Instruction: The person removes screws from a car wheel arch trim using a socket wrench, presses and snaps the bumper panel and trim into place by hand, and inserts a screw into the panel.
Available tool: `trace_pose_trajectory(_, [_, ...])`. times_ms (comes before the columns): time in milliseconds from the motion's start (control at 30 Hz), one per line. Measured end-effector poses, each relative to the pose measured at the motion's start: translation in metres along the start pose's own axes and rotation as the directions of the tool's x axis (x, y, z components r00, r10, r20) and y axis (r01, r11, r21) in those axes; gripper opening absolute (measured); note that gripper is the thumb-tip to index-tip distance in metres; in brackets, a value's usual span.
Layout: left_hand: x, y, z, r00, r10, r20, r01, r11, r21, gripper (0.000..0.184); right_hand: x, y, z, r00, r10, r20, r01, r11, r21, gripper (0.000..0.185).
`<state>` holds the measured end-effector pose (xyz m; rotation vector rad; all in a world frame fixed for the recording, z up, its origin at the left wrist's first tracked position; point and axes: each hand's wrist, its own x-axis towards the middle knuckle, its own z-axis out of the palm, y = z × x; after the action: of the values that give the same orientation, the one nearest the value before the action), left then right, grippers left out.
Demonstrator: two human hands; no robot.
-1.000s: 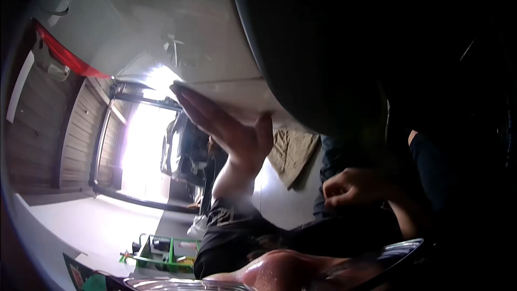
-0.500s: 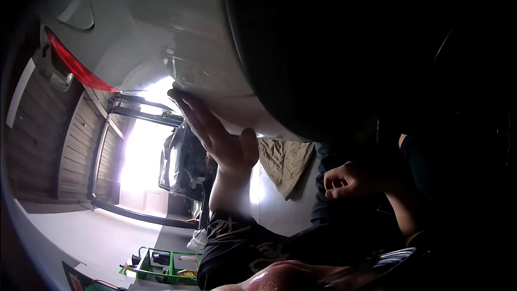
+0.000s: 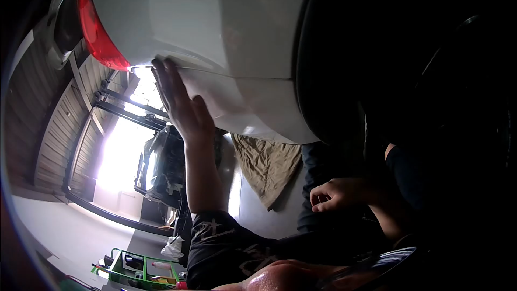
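The view is turned sideways. My left hand (image 3: 180, 102) lies with fingers stretched along the silver car body panel (image 3: 186, 16), close to the seam above the bumper (image 3: 258, 102). Its fingertips reach near the red tail light (image 3: 99, 37), with a small gap between; nothing is held. In shadow, my right hand (image 3: 334, 194) rests beside the dark trouser leg (image 3: 312, 180). Its fingers are loosely curled, with a dark gap inside and nothing visible in them. The dark wheel arch (image 3: 318, 64) sits to the right of the panel.
A tan cloth (image 3: 266, 167) hangs or lies below the bumper. At bottom left stands a green-framed tool cart (image 3: 142, 269) holding several items. Another dark vehicle or machine part (image 3: 161, 164) and a lift-like beam (image 3: 132, 110) are behind, before a bright opening.
My left hand has slid left and slightly up, along the panel toward the tail light. The view has shifted, showing more of the car's side. My right hand keeps its loose curl.
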<state>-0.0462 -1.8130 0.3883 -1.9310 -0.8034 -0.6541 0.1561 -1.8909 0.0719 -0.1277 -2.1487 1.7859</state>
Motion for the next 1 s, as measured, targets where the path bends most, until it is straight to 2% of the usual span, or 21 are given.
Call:
trace_pose_trajectory(67, [-0.005, -0.012, -0.003, 0.996, -0.086, -0.011, 0.086, 0.996, -0.029, 0.082, 0.005, 0.006, 0.008, 1.0, -0.006, 0.013, 0.006, 1.0, -0.008, 0.05])
trace_pose_trajectory(167, [-0.018, -0.011, 0.002, 0.992, -0.124, -0.005, 0.124, 0.992, -0.031, 0.081, 0.015, 0.006, 0.01, 0.994, 0.007, 0.114, -0.004, 1.0, -0.023, 0.051])
trace_pose_trajectory(200, [-0.018, -0.008, 0.001, 0.991, -0.136, 0.0, 0.135, 0.988, -0.075, 0.084, 0.017, 0.002, 0.011, 0.991, -0.002, 0.134, 0.006, 0.999, -0.033, 0.049])
trace_pose_trajectory(233, [-0.016, 0.002, 0.002, 0.991, -0.134, -0.025, 0.126, 0.972, -0.2, 0.081, 0.022, 0.004, 0.014, 0.989, -0.018, 0.148, 0.022, 0.999, -0.025, 0.046])
trace_pose_trajectory(300, [-0.014, 0.035, 0.008, 1.0, -0.021, 0.005, 0.022, 0.993, -0.115, 0.081, 0.031, 0.013, 0.02, 0.984, -0.039, 0.174, 0.04, 0.999, -0.001, 0.041])
trace_pose_trajectory(367, [-0.018, 0.078, 0.007, 0.964, 0.237, 0.12, -0.242, 0.97, 0.026, 0.082, 0.032, 0.004, 0.026, 0.984, -0.026, 0.177, 0.022, 0.999, 0.028, 0.04])
trace_pose_trajectory(400, [-0.019, 0.104, 0.003, 0.927, 0.3, 0.227, -0.331, 0.936, 0.115, 0.079, 0.03, 0.001, 0.031, 0.985, -0.005, 0.171, -0.004, 0.999, 0.052, 0.04])
trace_pose_trajectory(433, [-0.018, 0.123, 0.002, 0.902, 0.298, 0.313, -0.344, 0.933, 0.104, 0.081, 0.028, -0.002, 0.036, 0.986, 0.012, 0.165, -0.026, 0.997, 0.079, 0.04])
trace_pose_trajectory(500, [-0.025, 0.128, 0.022, 0.937, 0.271, 0.222, -0.289, 0.956, 0.053, 0.086, 0.019, -0.007, 0.038, 0.987, 0.057, 0.15, -0.069, 0.994, 0.08, 0.04])
trace_pose_trajectory(633, [-0.042, 0.12, 0.025, 0.947, 0.263, 0.183, -0.285, 0.952, 0.111, 0.084, -0.006, -0.01, 0.035, 0.975, 0.19, 0.118, -0.206, 0.968, 0.144, 0.039])
trace_pose_trajectory(667, [-0.046, 0.119, 0.025, 0.952, 0.257, 0.168, -0.278, 0.954, 0.114, 0.082, -0.014, -0.013, 0.036, 0.986, 0.164, 0.032, -0.167, 0.97, 0.178, 0.035])
trace_pose_trajectory(767, [-0.048, 0.123, 0.025, 0.965, 0.235, 0.119, -0.25, 0.959, 0.131, 0.073, -0.032, -0.014, 0.032, 0.973, 0.23, -0.027, -0.209, 0.925, 0.318, 0.032])
trace_pose_trajectory(867, [-0.042, 0.136, 0.021, 0.976, 0.199, 0.085, -0.209, 0.967, 0.144, 0.071, -0.04, -0.009, 0.033, 0.973, 0.171, -0.157, -0.103, 0.924, 0.368, 0.03])
trace_pose_trajectory(967, [-0.042, 0.136, 0.019, 0.975, 0.212, 0.064, -0.219, 0.967, 0.129, 0.073, -0.043, -0.013, 0.025, 0.924, 0.066, -0.378, 0.057, 0.95, 0.307, 0.022])
trace_pose_trajectory(1000, [-0.042, 0.134, 0.016, 0.973, 0.215, 0.086, -0.222, 0.971, 0.088, 0.073, -0.045, -0.025, 0.023, 0.859, 0.093, -0.504, 0.066, 0.955, 0.288, 0.018])
